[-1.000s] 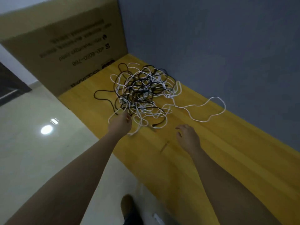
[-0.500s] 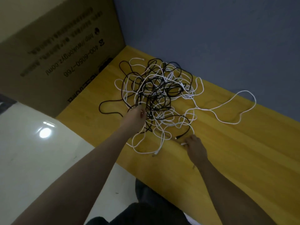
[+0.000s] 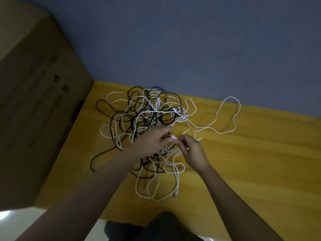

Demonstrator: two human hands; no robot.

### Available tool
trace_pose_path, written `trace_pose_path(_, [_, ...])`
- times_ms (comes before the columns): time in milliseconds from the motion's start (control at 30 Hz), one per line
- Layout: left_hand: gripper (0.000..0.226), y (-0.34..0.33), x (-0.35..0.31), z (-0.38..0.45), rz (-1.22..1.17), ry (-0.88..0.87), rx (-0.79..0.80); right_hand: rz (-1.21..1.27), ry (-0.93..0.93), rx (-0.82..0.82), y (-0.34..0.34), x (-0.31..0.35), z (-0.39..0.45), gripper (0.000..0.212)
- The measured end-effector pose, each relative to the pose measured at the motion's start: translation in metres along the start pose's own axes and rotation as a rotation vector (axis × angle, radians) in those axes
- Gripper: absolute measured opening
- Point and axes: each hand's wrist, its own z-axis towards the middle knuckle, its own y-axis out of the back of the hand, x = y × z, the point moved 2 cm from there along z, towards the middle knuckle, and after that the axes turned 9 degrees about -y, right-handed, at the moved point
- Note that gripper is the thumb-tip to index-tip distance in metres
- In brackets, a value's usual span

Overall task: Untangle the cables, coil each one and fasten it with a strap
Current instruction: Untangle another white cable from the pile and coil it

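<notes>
Tangle: I see the cables (image 3: 149, 122), black and white, heaped unsorted on the yellow surface (image 3: 260, 162) near the cardboard box (image 3: 34, 119).
Left hand (image 3: 152, 141): fingers curled over the heap, pinching a white cable end (image 3: 174, 137).
Right hand (image 3: 192, 150): fingers pinching the same white strand beside it.
Risk, knots: I judge a hard pull here would cinch loops tighter.
Risk, drag: the far white loop (image 3: 231, 115) may snag and haul the heap.
Risk, edge: slack could slide off the near edge.
</notes>
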Motion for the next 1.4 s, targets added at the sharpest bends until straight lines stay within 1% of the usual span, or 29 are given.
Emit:
trace_pose_path(100, [0.024, 0.023, -0.005, 0.005, 0.073, -0.123, 0.003, 0.010, -0.020, -0.097, -0.004, 0.021, 0.003, 0.014])
trace_pose_path(167, [0.019, 0.040, -0.009, 0.004, 0.117, -0.180, 0.006, 0.018, -0.034, -0.160, -0.009, 0.033, -0.001, 0.010])
trace_pose_path(233, [0.017, 0.060, -0.013, 0.003, 0.131, -0.215, -0.003, 0.020, -0.105, -0.201, -0.017, 0.036, -0.005, 0.016])
trace_pose_path(300, [0.012, 0.087, -0.018, 0.005, 0.031, -0.230, -0.071, 0.021, -0.264, -0.190, -0.023, 0.030, -0.010, 0.021])
trace_pose_path(367, [0.009, 0.119, -0.026, 0.007, -0.132, -0.231, -0.177, -0.020, -0.427, -0.160, -0.026, 0.022, -0.018, 0.021])
trace_pose_path(400, [0.011, 0.135, -0.029, 0.008, -0.209, -0.221, -0.231, -0.043, -0.504, -0.178, -0.025, 0.020, -0.021, 0.022])
trace_pose_path(467, [0.012, 0.163, -0.036, 0.007, -0.282, -0.223, -0.301, -0.034, -0.602, -0.289, -0.016, 0.028, -0.022, 0.021])
trace_pose_path(500, [0.011, 0.173, -0.040, 0.005, -0.290, -0.237, -0.304, -0.008, -0.592, -0.336, -0.011, 0.039, -0.018, 0.018])
trace_pose_path(533, [0.011, 0.179, -0.046, 0.003, -0.298, -0.252, -0.294, 0.044, -0.552, -0.344, -0.007, 0.053, -0.011, 0.013])
trace_pose_path(567, [0.012, 0.183, -0.052, 0.000, -0.313, -0.261, -0.278, 0.117, -0.499, -0.307, -0.003, 0.071, -0.004, 0.014])
trace_pose_path(600, [0.015, 0.186, -0.060, -0.002, -0.336, -0.266, -0.263, 0.192, -0.449, -0.248, -0.001, 0.088, 0.004, 0.022])
trace_pose_path(633, [0.018, 0.187, -0.070, -0.005, -0.363, -0.277, -0.252, 0.210, -0.409, -0.187, -0.001, 0.101, 0.010, 0.026])
trace_pose_path(700, [0.022, 0.190, -0.091, -0.008, -0.423, -0.314, -0.243, 0.082, -0.391, -0.113, -0.007, 0.118, 0.016, 0.017])
trace_pose_path(733, [0.024, 0.193, -0.102, -0.009, -0.450, -0.333, -0.254, 0.015, -0.406, -0.105, -0.009, 0.120, 0.015, 0.017])
trace_pose_path(767, [0.024, 0.197, -0.111, -0.010, -0.472, -0.347, -0.278, -0.009, -0.429, -0.122, -0.009, 0.120, 0.012, 0.023])
trace_pose_path(833, [0.020, 0.206, -0.124, -0.015, -0.485, -0.366, -0.345, 0.112, -0.485, -0.212, -0.002, 0.125, 0.007, 0.031])
trace_pose_path(900, [0.013, 0.213, -0.129, -0.020, -0.483, -0.364, -0.436, 0.279, -0.490, -0.351, 0.019, 0.139, 0.007, 0.033])
trace_pose_path(933, [0.011, 0.217, -0.130, -0.024, -0.477, -0.356, -0.491, 0.329, -0.457, -0.428, 0.033, 0.150, 0.010, 0.033])
trace_pose_path(1000, [0.006, 0.224, -0.128, -0.029, -0.460, -0.347, -0.589, 0.384, -0.307, -0.601, 0.068, 0.180, 0.017, 0.029])
trace_pose_path(1067, [0.002, 0.229, -0.129, -0.034, -0.416, -0.357, -0.618, 0.441, -0.149, -0.752, 0.097, 0.212, 0.020, 0.028])
trace_pose_path(1100, [0.003, 0.231, -0.130, -0.036, -0.387, -0.361, -0.607, 0.451, -0.111, -0.810, 0.104, 0.221, 0.019, 0.028])
trace_pose_path(1133, [0.004, 0.233, -0.132, -0.038, -0.358, -0.366, -0.590, 0.425, -0.114, -0.847, 0.106, 0.226, 0.017, 0.028])
trace_pose_path(1167, [0.004, 0.234, -0.133, -0.040, -0.326, -0.374, -0.570, 0.375, -0.150, -0.842, 0.105, 0.227, 0.014, 0.028])
trace_pose_path(1267, [0.004, 0.239, -0.135, -0.042, -0.212, -0.403, -0.519, 0.099, -0.303, -0.634, 0.102, 0.227, 0.013, 0.032])
trace_pose_path(1300, [0.010, 0.243, -0.136, -0.041, -0.185, -0.410, -0.515, 0.048, -0.296, -0.627, 0.109, 0.236, 0.016, 0.033])
trace_pose_path(1367, [0.018, 0.257, -0.141, -0.037, -0.186, -0.411, -0.531, 0.067, -0.186, -0.752, 0.133, 0.266, 0.023, 0.032])
trace_pose_path(1400, [0.017, 0.264, -0.144, -0.035, -0.202, -0.412, -0.543, 0.103, -0.118, -0.834, 0.145, 0.284, 0.026, 0.031])
